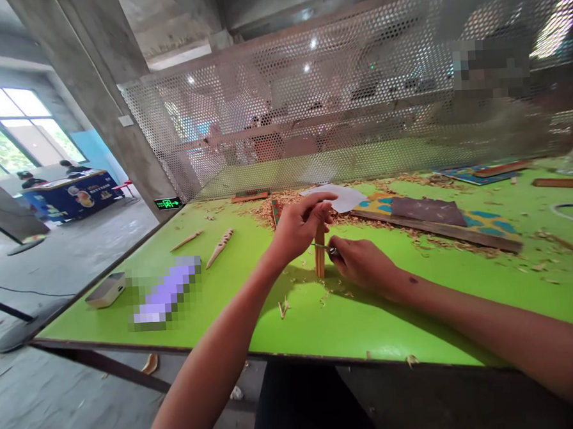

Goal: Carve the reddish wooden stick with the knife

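Note:
A strip of wood [320, 261] stands upright on the green table [251, 267]. My left hand [299, 226] is closed around its upper end, with the index finger stretched out over the top. My right hand [363, 261] grips a small carving knife [334, 252], its thin blade lying across the side of the wood below my left hand. Most of the knife's handle is hidden in my fist. Small shavings [284, 307] lie on the table around the foot of the wood.
A carved wooden piece [220, 247], a thin pointed stick [186, 240], a blurred purple phone-like object [168, 291] and a pale box [106, 289] lie left. Behind are shavings, white paper [343, 197], a long board [441, 229], brown sandpaper-like sheet [428, 211] and a perforated metal screen [281, 112].

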Demonstrator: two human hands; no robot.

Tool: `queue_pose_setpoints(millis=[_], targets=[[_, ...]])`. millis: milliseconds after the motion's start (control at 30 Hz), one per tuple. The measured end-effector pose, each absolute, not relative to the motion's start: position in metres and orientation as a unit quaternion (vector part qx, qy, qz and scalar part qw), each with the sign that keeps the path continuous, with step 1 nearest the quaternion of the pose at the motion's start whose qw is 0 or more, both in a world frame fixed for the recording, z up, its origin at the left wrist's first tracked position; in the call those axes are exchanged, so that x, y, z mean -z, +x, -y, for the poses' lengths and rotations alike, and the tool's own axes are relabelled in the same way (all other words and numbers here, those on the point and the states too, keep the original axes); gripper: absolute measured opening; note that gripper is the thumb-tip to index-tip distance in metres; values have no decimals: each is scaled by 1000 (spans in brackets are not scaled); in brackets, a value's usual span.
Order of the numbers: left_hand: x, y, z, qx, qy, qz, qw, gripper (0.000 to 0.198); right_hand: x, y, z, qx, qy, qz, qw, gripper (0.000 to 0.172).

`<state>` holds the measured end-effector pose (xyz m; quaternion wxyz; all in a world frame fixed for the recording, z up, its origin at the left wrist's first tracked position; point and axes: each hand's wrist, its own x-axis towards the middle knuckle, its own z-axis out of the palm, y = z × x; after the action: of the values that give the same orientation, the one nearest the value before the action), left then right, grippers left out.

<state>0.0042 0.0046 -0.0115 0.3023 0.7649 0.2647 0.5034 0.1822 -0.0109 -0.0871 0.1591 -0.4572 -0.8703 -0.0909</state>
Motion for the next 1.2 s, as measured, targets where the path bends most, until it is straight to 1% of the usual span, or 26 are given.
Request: queue_pose_setpoints(millis=[167,300,367,467,533,633,800,900,1000,1067,1133,1200], targets=[[12,-2,-8,-514,750,-254,330,44,85,181,13,76,-447,889,57,17],[12,-12,-13,-512,747,-259,337,50,81,182,12,64,-437,896,39,17],[12,-17,-16,-498,749,-261,351,50,80,183,12,62,-440,895,44,17],[14,-23,-19,-480,754,-254,370,44,78,184,13,53,-451,889,55,16],[15,-25,-20,-482,752,-258,368,46,77,185,13,45,-459,885,62,15],[15,-26,-19,-490,743,-284,358,47,76,186,14,44,-461,884,70,15],[9,-27,-18,-508,738,-317,312,40,76,188,14,44,-469,879,75,18],[8,-29,-20,-514,738,-311,307,45,76,188,14,41,-470,877,87,19],[9,-31,-22,-515,736,-296,325,49,75,188,14,22,-469,876,110,17],[9,-31,-21,-513,734,-289,337,47,76,189,14,-1,-469,873,135,17],[8,-32,-20,-508,736,-291,340,43,76,190,14,-29,-468,867,168,19],[7,-32,-18,-501,738,-299,340,45,78,191,13,-55,-464,860,206,23]])
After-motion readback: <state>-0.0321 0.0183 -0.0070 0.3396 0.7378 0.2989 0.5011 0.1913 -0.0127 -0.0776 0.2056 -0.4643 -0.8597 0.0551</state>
